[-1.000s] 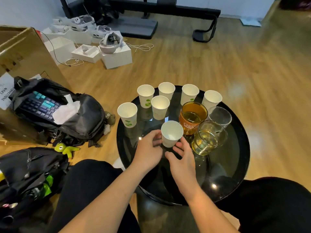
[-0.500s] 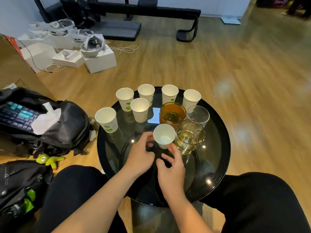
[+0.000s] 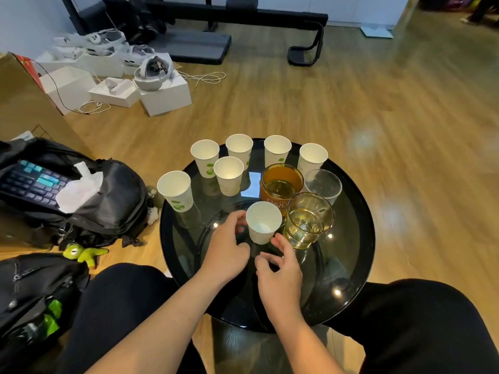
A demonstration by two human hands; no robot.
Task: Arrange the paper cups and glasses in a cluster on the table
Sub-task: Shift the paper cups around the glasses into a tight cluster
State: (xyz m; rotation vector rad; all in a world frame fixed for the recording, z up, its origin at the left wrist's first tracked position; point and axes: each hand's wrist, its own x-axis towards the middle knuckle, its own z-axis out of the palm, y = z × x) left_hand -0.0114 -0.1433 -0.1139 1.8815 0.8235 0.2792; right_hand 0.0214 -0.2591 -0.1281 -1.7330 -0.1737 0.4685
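On the round black glass table [image 3: 361, 238], several white paper cups stand upright: a far row [image 3: 239, 149], one in front of it [image 3: 229, 175] and one apart at the left [image 3: 175, 190]. The nearest paper cup [image 3: 263, 222] stands against an amber glass [image 3: 282, 184] and a clear glass of yellowish liquid [image 3: 307, 220]. An empty clear glass [image 3: 322, 186] stands behind them. My left hand [image 3: 226, 249] has its fingertips on the nearest cup's left side. My right hand [image 3: 280, 271] lies just below that cup, fingers apart, one fingertip at its base.
A black backpack [image 3: 108, 201] with a keyboard and tissue lies on the floor to the left, another black bag [image 3: 35, 292] and a green toy [image 3: 83, 253] nearer me. White boxes [image 3: 162, 95] sit farther back. My knees [image 3: 405, 319] flank the table.
The nearest paper cup has slid right, up against the amber glass and the liquid glass. My right hand has drawn back slightly from the cup. The view has shifted.
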